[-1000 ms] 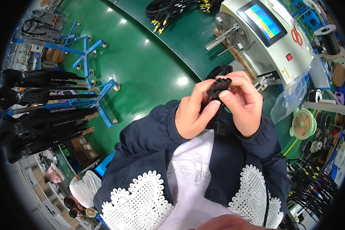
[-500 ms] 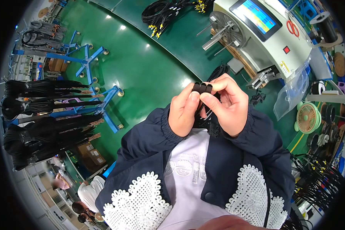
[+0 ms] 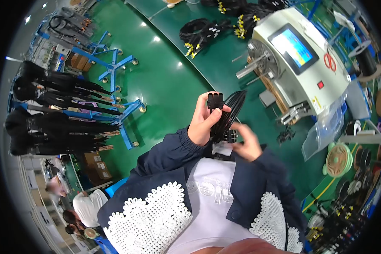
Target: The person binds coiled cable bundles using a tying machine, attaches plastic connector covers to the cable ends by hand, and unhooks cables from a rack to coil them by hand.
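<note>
My left hand pinches a black multi-way connector housing between thumb and fingers, its row of openings facing up. A bundle of thin black cables hangs beside and below that hand, bending over at its upper right. Lower down, a second black connector sits by the cables, close to the fingertips of my right hand. That right hand is smeared by motion, its thumb and forefinger on either side of the second connector; whether they touch it I cannot tell.
A white machine with a screen and spindle stands on the green table. Coiled cables with yellow ends lie behind. A green fan is at right. Blue wheeled racks carry black cable bundles at left. A seated person is lower left.
My right hand has let go of the upper connector and moved down toward the second one. My left hand still holds the housing, now turned more upright. The view has shifted.
</note>
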The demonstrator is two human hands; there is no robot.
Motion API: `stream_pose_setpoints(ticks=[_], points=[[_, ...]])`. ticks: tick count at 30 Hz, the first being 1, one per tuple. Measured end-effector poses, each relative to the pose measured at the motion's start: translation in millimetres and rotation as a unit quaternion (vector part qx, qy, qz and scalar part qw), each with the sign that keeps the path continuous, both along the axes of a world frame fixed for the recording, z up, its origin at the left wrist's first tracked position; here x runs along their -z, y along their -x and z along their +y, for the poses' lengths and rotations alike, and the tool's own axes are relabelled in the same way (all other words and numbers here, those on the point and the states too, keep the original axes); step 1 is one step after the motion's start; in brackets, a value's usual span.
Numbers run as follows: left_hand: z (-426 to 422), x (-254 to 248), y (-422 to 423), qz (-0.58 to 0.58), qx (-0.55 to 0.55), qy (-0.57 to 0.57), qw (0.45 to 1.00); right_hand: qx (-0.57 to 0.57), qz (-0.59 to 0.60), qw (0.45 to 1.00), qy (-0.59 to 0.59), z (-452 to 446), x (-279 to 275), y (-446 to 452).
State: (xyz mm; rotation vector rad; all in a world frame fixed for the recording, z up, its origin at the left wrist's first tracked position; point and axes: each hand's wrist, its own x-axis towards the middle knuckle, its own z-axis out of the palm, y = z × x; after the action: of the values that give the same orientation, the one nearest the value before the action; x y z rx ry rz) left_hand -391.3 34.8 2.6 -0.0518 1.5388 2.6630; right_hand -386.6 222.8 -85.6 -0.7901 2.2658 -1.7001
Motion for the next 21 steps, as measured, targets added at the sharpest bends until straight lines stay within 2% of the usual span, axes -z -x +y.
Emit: stream_pose_setpoints(ticks=[1, 2, 4, 7, 8, 10, 11, 12, 14, 15, 16, 18, 19, 20, 21], points=[[1, 1, 1, -0.051, -0.002, -0.050, 0.997, -0.085, 0.010, 0.996, -0.014, -8, 22, -3], [5, 3, 3, -0.047, -0.033, -0.037, 0.998, -0.166, 0.016, 0.986, -0.028, -17, 35, -7], [13, 10, 11, -0.047, -0.089, -0.007, 0.995, -0.124, -0.115, 0.986, 0.011, -41, 27, -5], [0, 10, 25, -0.019, -0.130, 0.045, 0.990, -0.076, -0.265, 0.949, 0.149, -69, 25, 14], [-7, 9, 33, -0.015, -0.136, 0.062, 0.989, -0.062, -0.263, 0.937, 0.222, -78, 23, 19], [-28, 20, 48, -0.040, -0.126, 0.069, 0.989, -0.062, -0.285, 0.929, 0.227, -85, 0, 45], [-45, 41, 56, -0.064, -0.118, 0.086, 0.987, -0.062, -0.301, 0.924, 0.227, -90, -6, 60], [-59, 61, 63, -0.091, -0.112, 0.102, 0.984, -0.058, -0.339, 0.903, 0.257, -98, -3, 75], [-67, 64, 75, -0.158, -0.123, 0.009, 0.980, -0.084, -0.420, 0.848, 0.313, -112, 14, 109], [-74, 69, 80, -0.164, -0.092, 0.002, 0.982, -0.067, -0.481, 0.801, 0.350, -119, 6, 124], [-81, 72, 86, -0.193, -0.050, -0.034, 0.979, -0.080, -0.501, 0.778, 0.371, -125, 12, 140], [-103, 116, 103, -0.131, 0.104, 0.030, 0.985, -0.056, -0.498, 0.793, 0.345, -141, 18, 174], [-97, 113, 116, -0.086, 0.089, 0.039, 0.992, -0.081, -0.495, 0.785, 0.364, -152, 20, 189], [-95, 114, 125, -0.040, 0.035, 0.131, 0.990, -0.102, -0.492, 0.775, 0.384, -163, 22, 203], [-101, 103, 139, -0.077, 0.029, 0.120, 0.989, -0.098, -0.515, 0.766, 0.373, -174, 18, 215]])
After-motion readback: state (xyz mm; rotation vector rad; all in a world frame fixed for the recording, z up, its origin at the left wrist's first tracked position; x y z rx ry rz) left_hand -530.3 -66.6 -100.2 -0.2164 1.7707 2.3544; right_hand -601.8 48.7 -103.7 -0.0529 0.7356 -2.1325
